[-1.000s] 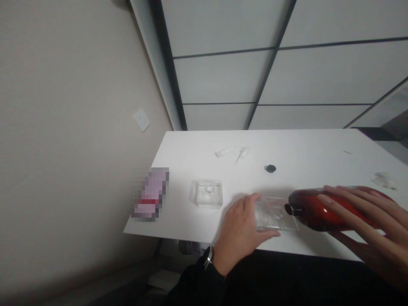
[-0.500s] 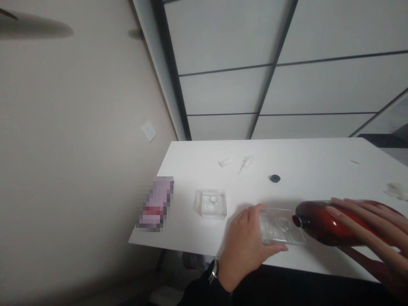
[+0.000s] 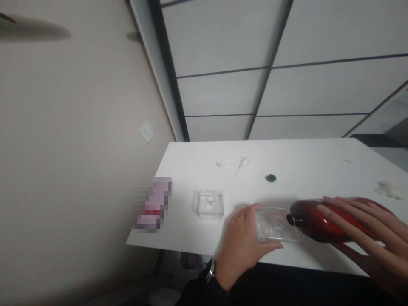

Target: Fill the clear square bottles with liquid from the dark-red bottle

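Note:
My left hand (image 3: 244, 244) grips a clear square glass bottle (image 3: 270, 224) by its base end, with the round neck facing right. My right hand (image 3: 366, 238) is wrapped round a dark red bottle (image 3: 314, 221), tilted nearly flat. Its uncapped mouth points left and sits over or right beside the neck of the clear bottle; I cannot tell whether they touch. Any liquid passing between them is not visible. Left of my hands a second clear square glass bottle (image 3: 211, 205) stands on the white table (image 3: 185, 170).
A black cap (image 3: 271, 178) lies beyond my hands. Two thin clear pieces (image 3: 244, 163) lie near the table's back. At the left edge is a blurred-out pink item (image 3: 154, 204). Crumpled whitish scraps (image 3: 389, 190) lie at the right. A wall and panelled doors border the table.
The whole view has shifted slightly, so everything appears a little further left. Both hands keep their grips, and the red bottle stays tilted at the clear one.

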Tool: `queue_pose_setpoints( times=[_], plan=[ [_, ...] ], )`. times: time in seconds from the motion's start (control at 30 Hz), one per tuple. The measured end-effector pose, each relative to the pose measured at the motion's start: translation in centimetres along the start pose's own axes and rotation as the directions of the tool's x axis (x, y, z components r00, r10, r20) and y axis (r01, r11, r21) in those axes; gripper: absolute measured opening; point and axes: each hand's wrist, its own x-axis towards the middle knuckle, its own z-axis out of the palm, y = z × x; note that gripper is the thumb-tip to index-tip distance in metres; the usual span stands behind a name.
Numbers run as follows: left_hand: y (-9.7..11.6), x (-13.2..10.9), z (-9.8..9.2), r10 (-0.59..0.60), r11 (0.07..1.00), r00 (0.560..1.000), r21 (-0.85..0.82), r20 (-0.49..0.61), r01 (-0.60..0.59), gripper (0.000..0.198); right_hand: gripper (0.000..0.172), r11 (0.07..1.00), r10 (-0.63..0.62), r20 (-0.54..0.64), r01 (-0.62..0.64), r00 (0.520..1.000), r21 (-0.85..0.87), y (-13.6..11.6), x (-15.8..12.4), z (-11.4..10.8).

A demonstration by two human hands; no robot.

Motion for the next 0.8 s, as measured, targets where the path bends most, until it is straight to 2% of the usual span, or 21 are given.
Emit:
queue_pose_setpoints(
  times=[0.1,0.17,0.53,0.8],
  plan=[
    [0.0,0.1,0.0,0.0,1.0,1.0,0.0,-0.009,0.0,0.091,0.08,0.997,-0.061,0.061,0.064,0.996,-0.044,-0.3,0.3,-0.5],
    [-0.1,0.2,0.0,0.005,1.0,1.0,-0.002,-0.013,-0.005,0.091,0.083,0.992,-0.1,0.036,0.102,0.994,-0.079,-0.6,0.9,-0.8],
    [0.0,0.2,0.0,0.021,1.0,1.0,-0.008,-0.017,-0.021,0.089,0.092,0.991,-0.116,0.057,0.12,0.992,-0.063,-1.1,1.8,-1.2],
    [0.0,0.2,-0.1,0.029,1.0,1.0,0.007,-0.004,-0.029,0.089,0.09,0.991,-0.118,0.054,0.121,0.992,-0.065,-1.2,2.2,-1.5]
  ],
)
